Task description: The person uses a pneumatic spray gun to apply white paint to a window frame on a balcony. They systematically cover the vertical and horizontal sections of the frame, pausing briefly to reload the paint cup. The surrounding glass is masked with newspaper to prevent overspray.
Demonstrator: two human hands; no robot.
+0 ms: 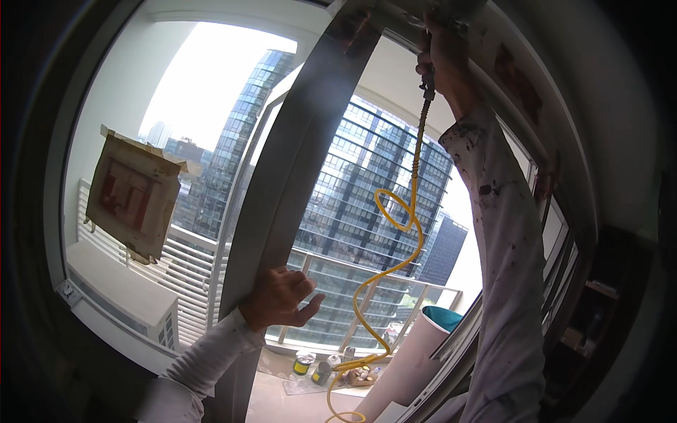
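High at the upper right, my right hand (448, 60) is wrapped round the handle of a spray gun (457, 13), whose dark upper part is cut off by the picture's edge. A yellow coiled air hose (419, 240) hangs from the fitting below the handle and drops in loops towards the floor. My left hand (282, 299) is beside the dark grey frame post (278, 190), its fingers loosely bent, thumb apart, holding nothing. Whether it touches the post I cannot tell. Dark paint spots mark my right sleeve.
Paper taped to the left window pane (134, 194) has reddish marks. Beyond the opening, paint cans (303, 363) and small containers stand on the balcony floor. A large upright tube (405, 359), teal inside, leans near dark frame pieces at right. A glass railing (381, 289) runs behind.
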